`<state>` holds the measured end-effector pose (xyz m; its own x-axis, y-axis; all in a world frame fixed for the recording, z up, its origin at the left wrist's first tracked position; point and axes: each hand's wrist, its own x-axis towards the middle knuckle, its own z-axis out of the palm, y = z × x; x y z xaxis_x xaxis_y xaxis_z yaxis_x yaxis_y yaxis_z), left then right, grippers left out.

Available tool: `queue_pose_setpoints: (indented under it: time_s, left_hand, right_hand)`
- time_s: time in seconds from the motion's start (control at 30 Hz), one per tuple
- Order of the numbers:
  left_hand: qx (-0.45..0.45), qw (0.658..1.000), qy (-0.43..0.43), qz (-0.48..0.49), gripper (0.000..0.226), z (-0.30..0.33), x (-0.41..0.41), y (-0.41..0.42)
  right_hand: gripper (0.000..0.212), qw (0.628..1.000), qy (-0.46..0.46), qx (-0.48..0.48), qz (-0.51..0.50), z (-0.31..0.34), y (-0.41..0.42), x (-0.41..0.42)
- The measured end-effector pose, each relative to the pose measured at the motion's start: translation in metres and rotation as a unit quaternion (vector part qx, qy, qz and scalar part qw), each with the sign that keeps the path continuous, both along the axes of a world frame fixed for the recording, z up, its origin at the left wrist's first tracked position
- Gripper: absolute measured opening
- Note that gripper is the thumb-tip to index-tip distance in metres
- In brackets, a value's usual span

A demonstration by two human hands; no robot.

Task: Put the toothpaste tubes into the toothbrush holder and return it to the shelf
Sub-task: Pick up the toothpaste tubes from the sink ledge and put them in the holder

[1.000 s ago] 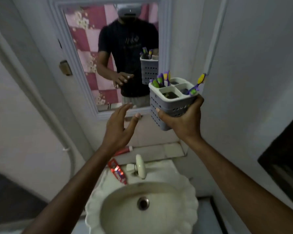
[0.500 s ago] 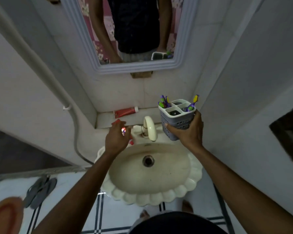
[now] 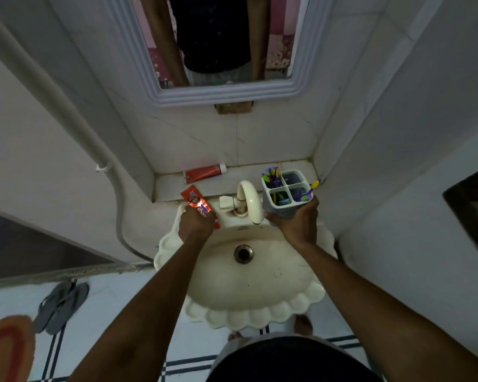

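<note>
My right hand (image 3: 297,226) grips a grey four-compartment toothbrush holder (image 3: 284,193) upright, just right of the tap, above the basin's back edge. Several purple, green and yellow toothbrushes stand in it. My left hand (image 3: 195,224) is closed on a red toothpaste tube (image 3: 196,204) at the basin's back left corner; the tube's flat end points up and away from me. A second red toothpaste tube (image 3: 204,173) with a white cap lies flat on the tiled shelf (image 3: 249,169) behind the basin.
A cream scalloped washbasin (image 3: 260,304) with a curved tap (image 3: 249,198) sits below the shelf. A framed mirror (image 3: 224,89) hangs above. Walls close in left and right, with a pipe (image 3: 66,106) on the left. Slippers (image 3: 61,304) and a mat (image 3: 6,351) lie on the floor.
My view tilted down from the mirror to the basin. My right hand lowered the holder beside the tap. My left hand dropped to the basin corner and closed on the red tube.
</note>
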<state>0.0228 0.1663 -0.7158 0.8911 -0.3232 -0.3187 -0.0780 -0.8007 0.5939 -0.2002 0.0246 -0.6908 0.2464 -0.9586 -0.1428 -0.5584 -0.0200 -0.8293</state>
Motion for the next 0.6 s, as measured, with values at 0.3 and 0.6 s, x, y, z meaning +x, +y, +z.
queue_pose_setpoints:
  time_s: [0.3, 0.6]
  left_hand:
    - [-0.085, 0.989, 0.085, 0.086, 0.033, -0.009, 0.017, -0.010]
    - [-0.299, 0.952, -0.005, 0.073, 0.022, 0.054, 0.012, 0.002]
  right_hand:
    - [0.145, 1.000, -0.008, 0.016, 0.024, -0.005, 0.004, -0.011]
    - [0.147, 0.999, -0.021, 0.034, 0.012, -0.004, 0.006, -0.016]
